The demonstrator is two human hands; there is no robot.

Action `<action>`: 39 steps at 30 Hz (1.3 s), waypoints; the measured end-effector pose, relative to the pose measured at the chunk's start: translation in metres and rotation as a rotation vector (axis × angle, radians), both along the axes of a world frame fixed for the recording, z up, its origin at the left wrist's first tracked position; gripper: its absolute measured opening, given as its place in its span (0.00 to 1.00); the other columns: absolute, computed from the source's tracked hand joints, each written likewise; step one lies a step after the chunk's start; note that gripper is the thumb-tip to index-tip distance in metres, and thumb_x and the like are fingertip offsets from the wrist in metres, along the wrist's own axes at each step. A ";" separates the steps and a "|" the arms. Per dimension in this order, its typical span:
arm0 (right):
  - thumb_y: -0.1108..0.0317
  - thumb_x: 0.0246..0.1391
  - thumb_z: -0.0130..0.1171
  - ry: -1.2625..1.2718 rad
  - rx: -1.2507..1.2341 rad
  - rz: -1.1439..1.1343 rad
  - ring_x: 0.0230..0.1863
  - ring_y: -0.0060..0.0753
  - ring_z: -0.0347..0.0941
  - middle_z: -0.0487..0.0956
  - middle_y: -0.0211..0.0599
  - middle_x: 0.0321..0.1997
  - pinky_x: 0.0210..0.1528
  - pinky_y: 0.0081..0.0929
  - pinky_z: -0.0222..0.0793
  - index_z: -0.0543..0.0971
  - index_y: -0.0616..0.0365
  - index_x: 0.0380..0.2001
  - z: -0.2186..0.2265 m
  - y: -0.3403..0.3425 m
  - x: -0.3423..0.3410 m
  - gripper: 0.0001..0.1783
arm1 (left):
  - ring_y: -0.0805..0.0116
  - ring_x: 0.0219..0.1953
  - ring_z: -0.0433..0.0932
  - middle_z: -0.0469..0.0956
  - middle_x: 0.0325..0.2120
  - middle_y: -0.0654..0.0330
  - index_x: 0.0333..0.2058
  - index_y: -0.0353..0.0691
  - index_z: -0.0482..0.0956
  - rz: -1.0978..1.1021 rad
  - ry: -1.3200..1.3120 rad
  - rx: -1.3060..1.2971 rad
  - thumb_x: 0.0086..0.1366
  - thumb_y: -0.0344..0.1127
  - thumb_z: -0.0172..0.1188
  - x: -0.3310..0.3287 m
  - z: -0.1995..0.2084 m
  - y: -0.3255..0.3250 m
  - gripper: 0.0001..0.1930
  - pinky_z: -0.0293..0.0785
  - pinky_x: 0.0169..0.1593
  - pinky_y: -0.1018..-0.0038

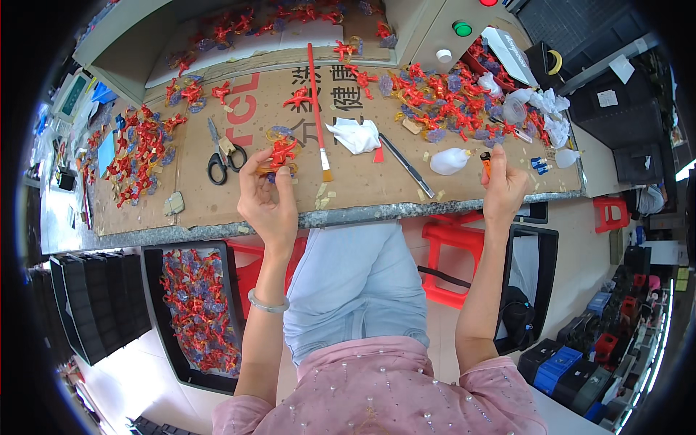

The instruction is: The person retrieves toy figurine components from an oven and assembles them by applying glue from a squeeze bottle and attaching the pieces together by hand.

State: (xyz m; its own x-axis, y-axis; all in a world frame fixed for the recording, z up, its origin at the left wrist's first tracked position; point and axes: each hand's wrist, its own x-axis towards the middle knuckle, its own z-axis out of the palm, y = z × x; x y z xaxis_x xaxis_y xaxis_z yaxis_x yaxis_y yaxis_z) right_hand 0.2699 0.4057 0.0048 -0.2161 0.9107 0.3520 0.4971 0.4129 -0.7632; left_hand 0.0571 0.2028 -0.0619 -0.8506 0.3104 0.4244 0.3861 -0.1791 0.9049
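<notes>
My left hand [270, 206] is at the front of the table, fingers closed on a red figurine [283, 151] with clear yellow and purple parts. My right hand [505, 190] makes a fist around a short orange-and-black thing [486, 164]; most of it is hidden, so its kind is unclear. Between the hands lie a red-handled paintbrush [316, 109], a crumpled white tissue [354, 135], a dark slim craft knife [407, 166] and a white squeeze bottle [449, 161]. Scissors [221, 154] with black handles rest left of my left hand.
Piles of similar figurines lie at the left [138, 156] and back right of the cardboard-covered table [290, 196]. Behind stands a grey booth [413, 36] with a green button [462, 29]. Below are a black crate of figurines [152, 290] and a red stool [453, 239].
</notes>
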 end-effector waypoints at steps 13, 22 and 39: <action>0.52 0.59 0.50 0.020 -0.018 0.017 0.13 0.20 0.55 0.59 0.30 0.06 0.18 0.29 0.47 0.68 0.64 0.07 0.002 -0.001 -0.001 0.32 | 0.75 0.39 0.76 0.76 0.40 0.54 0.49 0.28 0.67 -0.012 0.006 -0.019 0.63 0.20 0.52 -0.002 -0.001 0.000 0.16 0.73 0.43 0.81; 0.51 0.59 0.49 0.021 -0.034 0.021 0.13 0.20 0.54 0.58 0.29 0.06 0.18 0.29 0.46 0.67 0.63 0.07 0.000 0.001 0.000 0.33 | 0.75 0.39 0.76 0.76 0.40 0.53 0.49 0.28 0.67 -0.017 0.001 -0.006 0.63 0.21 0.52 -0.002 -0.002 0.001 0.15 0.72 0.44 0.80; 0.53 0.60 0.49 0.039 -0.057 0.046 0.13 0.18 0.55 0.59 0.29 0.06 0.18 0.28 0.47 0.68 0.64 0.07 -0.002 0.001 -0.002 0.32 | 0.74 0.39 0.76 0.74 0.40 0.56 0.47 0.27 0.69 -0.016 -0.014 -0.008 0.61 0.19 0.53 -0.001 -0.002 0.000 0.15 0.74 0.45 0.78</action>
State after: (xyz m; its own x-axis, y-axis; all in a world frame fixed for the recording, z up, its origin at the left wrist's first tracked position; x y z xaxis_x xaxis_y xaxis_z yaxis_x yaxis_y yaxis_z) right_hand 0.2684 0.4068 0.0024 -0.2449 0.9189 0.3093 0.4478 0.3901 -0.8045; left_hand 0.0556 0.2027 -0.0643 -0.8517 0.3271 0.4094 0.3702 -0.1776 0.9118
